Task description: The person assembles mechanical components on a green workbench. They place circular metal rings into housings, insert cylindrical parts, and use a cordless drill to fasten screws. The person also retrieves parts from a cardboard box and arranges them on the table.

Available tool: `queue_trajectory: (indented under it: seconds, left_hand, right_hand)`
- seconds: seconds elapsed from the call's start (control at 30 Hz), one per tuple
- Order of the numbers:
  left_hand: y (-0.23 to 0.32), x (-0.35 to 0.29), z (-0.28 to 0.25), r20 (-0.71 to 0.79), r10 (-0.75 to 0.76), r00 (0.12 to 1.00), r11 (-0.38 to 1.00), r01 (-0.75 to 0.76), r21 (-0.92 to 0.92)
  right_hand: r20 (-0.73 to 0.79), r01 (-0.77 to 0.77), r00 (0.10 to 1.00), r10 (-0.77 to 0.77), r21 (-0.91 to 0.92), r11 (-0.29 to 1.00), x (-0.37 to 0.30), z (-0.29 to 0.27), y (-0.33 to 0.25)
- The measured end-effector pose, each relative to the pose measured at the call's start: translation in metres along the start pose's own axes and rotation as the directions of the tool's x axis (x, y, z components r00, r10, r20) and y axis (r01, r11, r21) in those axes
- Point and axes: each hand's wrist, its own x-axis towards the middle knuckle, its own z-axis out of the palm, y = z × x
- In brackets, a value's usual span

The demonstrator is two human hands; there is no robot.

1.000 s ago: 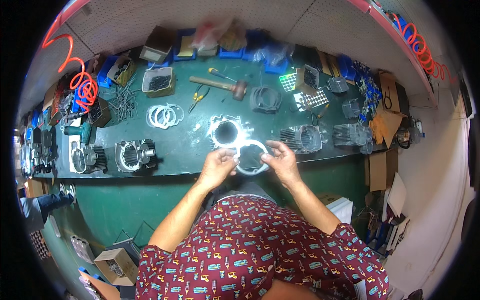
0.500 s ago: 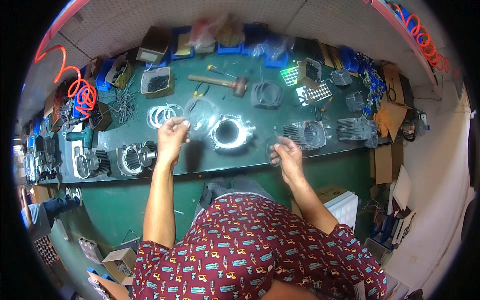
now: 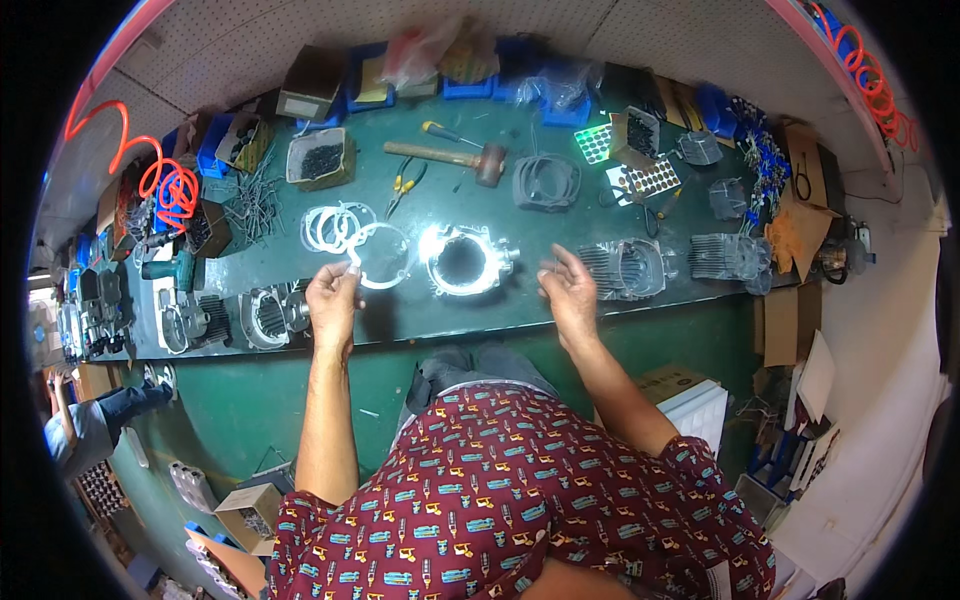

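Observation:
My left hand (image 3: 335, 297) pinches a thin, pale ring gasket (image 3: 382, 285) between thumb and fingertips, near the bench's front edge. The gasket is tilted above the green bench (image 3: 470, 325). Beside it lie several flat white rings (image 3: 328, 228), partly overlapping. To the right of the gasket, a bright metal engine casing (image 3: 437, 272) with a large round opening sits on the bench, touched by neither hand. My right hand (image 3: 570, 297) hovers between this casing and a finned metal cylinder (image 3: 625, 268), its fingers half bent and apart; nothing clear shows in it.
A mallet (image 3: 440, 155), pliers (image 3: 403, 186) and a coil of dark rings (image 3: 546, 184) lie farther back. Finned castings (image 3: 265, 317) line the left front edge, with another (image 3: 722, 257) at right. Parts boxes (image 3: 320, 158) stand behind. Red coiled hoses (image 3: 170, 190) hang at both sides.
My left hand has come down and slightly left, and the gasket in it shows more plainly. The right hand's fingers have lifted and spread. The view has shifted slightly.

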Motion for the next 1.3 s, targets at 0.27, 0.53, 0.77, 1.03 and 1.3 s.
queue_trajectory:
  seconds: [0.27, 0.53, 0.77, 1.03, 1.3]
  left_hand:
    - [-0.008, -0.017, 0.011, 0.003, -0.006, 1.000, 1.000, 0.006, -0.019]
    - [0.004, 0.000, 0.067, 0.348, 0.202, 0.915, 0.884, -0.324, 0.337]
    - [0.020, 0.012, 0.066, 0.217, 0.156, 0.964, 0.955, -0.203, 0.217]
    - [-0.004, -0.005, 0.034, -0.080, 0.069, 0.994, 0.997, -0.073, -0.040]
    - [-0.030, -0.014, 0.018, -0.113, 0.035, 0.993, 0.987, -0.052, -0.155]
  right_hand:
    - [0.198, 0.344, 0.938, -0.286, -0.412, 0.844, 0.050, 0.038, 0.014]
    - [0.211, 0.186, 0.966, -0.152, -0.155, 0.970, 0.043, 0.033, 0.020]
    - [0.184, 0.247, 0.963, -0.198, -0.304, 0.920, 0.038, 0.039, 0.009]
    - [0.417, 0.488, 0.863, -0.285, -0.833, 0.261, 0.061, 0.089, -0.017]
    - [0.650, 0.770, 0.617, -0.443, -0.615, 0.169, 0.070, 0.093, -0.020]
